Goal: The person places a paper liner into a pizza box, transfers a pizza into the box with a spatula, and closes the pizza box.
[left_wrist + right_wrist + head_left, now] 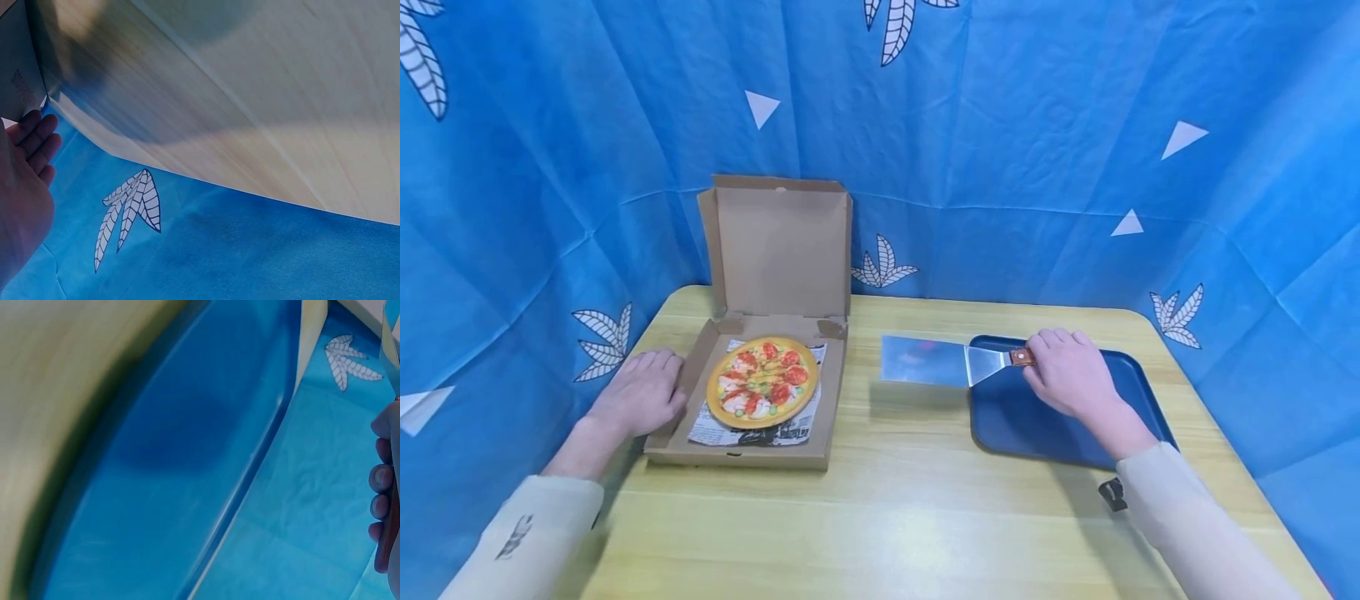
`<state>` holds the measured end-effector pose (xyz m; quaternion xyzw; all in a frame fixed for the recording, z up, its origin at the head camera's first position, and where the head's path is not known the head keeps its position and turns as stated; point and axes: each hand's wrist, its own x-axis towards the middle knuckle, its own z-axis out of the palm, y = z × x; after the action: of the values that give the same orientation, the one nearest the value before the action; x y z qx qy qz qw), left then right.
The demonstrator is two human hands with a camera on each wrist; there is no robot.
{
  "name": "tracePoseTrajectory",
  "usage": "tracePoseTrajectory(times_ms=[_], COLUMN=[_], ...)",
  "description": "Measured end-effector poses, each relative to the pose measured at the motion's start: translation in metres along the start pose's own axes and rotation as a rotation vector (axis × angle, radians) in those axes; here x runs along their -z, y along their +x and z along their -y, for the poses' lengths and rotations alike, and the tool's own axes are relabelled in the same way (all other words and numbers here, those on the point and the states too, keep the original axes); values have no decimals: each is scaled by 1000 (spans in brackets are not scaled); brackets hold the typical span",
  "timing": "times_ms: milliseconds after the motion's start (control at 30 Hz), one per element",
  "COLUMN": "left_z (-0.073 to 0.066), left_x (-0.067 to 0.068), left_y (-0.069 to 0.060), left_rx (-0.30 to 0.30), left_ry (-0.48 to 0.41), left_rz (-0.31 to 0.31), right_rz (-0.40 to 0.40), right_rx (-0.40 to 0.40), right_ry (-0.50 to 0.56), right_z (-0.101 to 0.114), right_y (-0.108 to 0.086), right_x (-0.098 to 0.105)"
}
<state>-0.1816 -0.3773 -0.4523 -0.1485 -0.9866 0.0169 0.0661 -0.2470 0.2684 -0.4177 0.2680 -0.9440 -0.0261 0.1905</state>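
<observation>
Spatula (925, 360) hangs level above the table (910, 517), between box and tray, its blade pointing toward the box. At my end I read the right hand (1071, 372) as wrapped firmly around the handle (1022, 357), above the tray (1075, 443). The left hand (640, 392) lies against the box's left wall, fingers loosely bent; I can't tell whether the thumb pinches the cardboard.

I judge the spatula light but front-heavy, the blade thin, stiff and slick, so I'd keep my grip on the wooden handle, close to the neck, and guard against it twisting. The pizza (762, 383) sits on printed paper (808, 425) inside the box (737, 457). It looks firm and light, probably a toy, and may slide readily on smooth metal; I'd support it under its middle rather than by the rim. The paper should be flimsy and easily dragged along. The box seems light and bendable, best steadied low on its side wall.
</observation>
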Motion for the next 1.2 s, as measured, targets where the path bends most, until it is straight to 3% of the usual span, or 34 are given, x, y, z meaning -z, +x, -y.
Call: tracePoseTrajectory(times_ms=[300, 600, 1200], left_z=[1, 1, -1], left_x=[-3, -2, -3], left_y=[1, 1, 0], left_rx=[-18, -35, -17], left_ry=[9, 3, 7], left_rz=[-16, -38, -32], right_rz=[46, -10, 25], right_rx=[-51, -28, -64], right_ry=[-7, -19, -48], right_z=[-23, -50, -94], right_y=[-25, -49, -85], right_x=[0, -6, -1])
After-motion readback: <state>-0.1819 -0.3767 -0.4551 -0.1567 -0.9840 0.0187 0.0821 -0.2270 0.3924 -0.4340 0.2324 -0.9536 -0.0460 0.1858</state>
